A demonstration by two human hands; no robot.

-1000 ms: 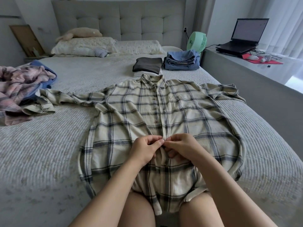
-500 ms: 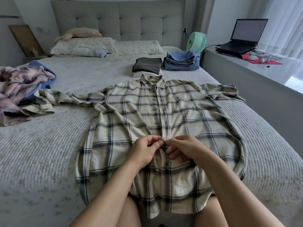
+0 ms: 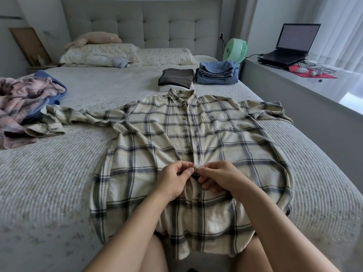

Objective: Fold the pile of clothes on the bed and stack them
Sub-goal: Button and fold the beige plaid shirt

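A cream plaid shirt lies spread face up on the bed, collar away from me, sleeves out to both sides. Its lower hem drapes over my knees. My left hand and my right hand meet at the button placket in the shirt's middle, each pinching the fabric edge there. An unfolded pile of pink plaid and blue clothes sits at the left edge. Folded stacks lie beyond the collar: a dark brown garment on a white one, and blue denim pieces.
Pillows and a plush toy lie against the grey headboard. A green fan stands at the bed's far right corner. A ledge on the right carries a laptop and a red mat with a mouse.
The hem has slid further over my knees and the shirt has shifted slightly toward me. Both hands stay pinched at the placket in about the same spot.
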